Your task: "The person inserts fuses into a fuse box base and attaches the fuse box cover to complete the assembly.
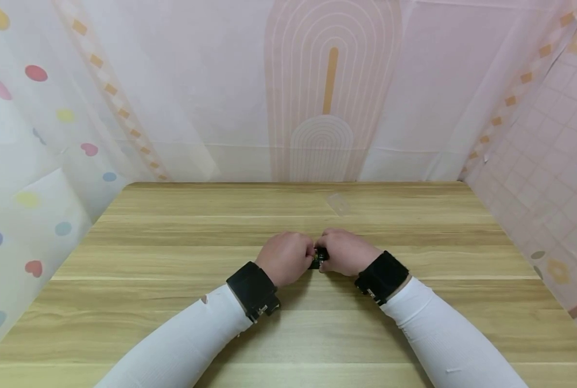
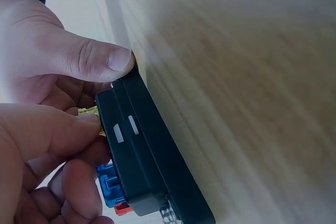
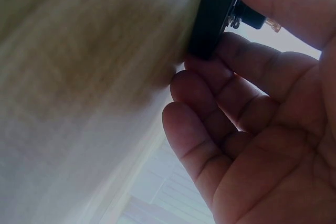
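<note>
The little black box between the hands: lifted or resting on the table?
Resting: the black box lies against the wooden table, pinched by left hand and right hand.

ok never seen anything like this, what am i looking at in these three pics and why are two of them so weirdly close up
These are a person's two bare hands, filmed by three cameras at once. The wide picture comes from a camera on the head, looking down at a wooden table. The left hand and right hand meet in the middle, both holding a small black box. The black bands on the wrists carry the other two cameras, so those pictures are very close. The left wrist view shows the box against the table, with blue and red parts on its side. The right wrist view shows the fingers by the box's edge.
</note>
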